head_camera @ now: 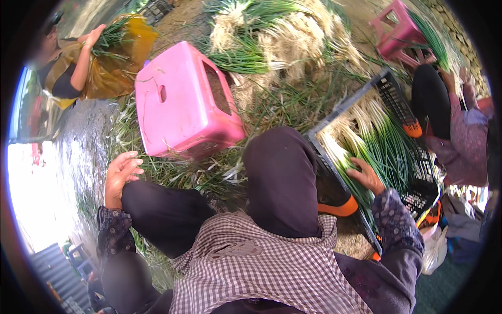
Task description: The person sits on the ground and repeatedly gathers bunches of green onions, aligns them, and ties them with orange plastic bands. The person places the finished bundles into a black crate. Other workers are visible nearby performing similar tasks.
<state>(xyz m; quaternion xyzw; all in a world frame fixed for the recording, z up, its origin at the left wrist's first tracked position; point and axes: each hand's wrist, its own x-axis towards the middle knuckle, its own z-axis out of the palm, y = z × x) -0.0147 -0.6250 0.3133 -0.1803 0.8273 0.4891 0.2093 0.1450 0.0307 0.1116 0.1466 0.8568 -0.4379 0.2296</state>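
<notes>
My right hand [366, 175] rests on bunches of green onions [382, 145] lying in a black plastic crate [333, 114] at my right. Their white stems and roots point away from me. By my left knee, my left hand [120, 174] is raised with its fingers apart and holds nothing. A pink plastic stool [172, 98] lies tipped in front of me, its seat turned my way. Beyond the stool and crate is a heap of green onions [270, 35] with pale, matted roots.
Onion leaf scraps [184, 172] litter the ground around my legs. At the left, a person holds green leaves over a yellow plastic sheet [113, 74]. Another person at the right holds onions beside a second pink stool [400, 31]. A white plastic bag [434, 249] lies behind the crate.
</notes>
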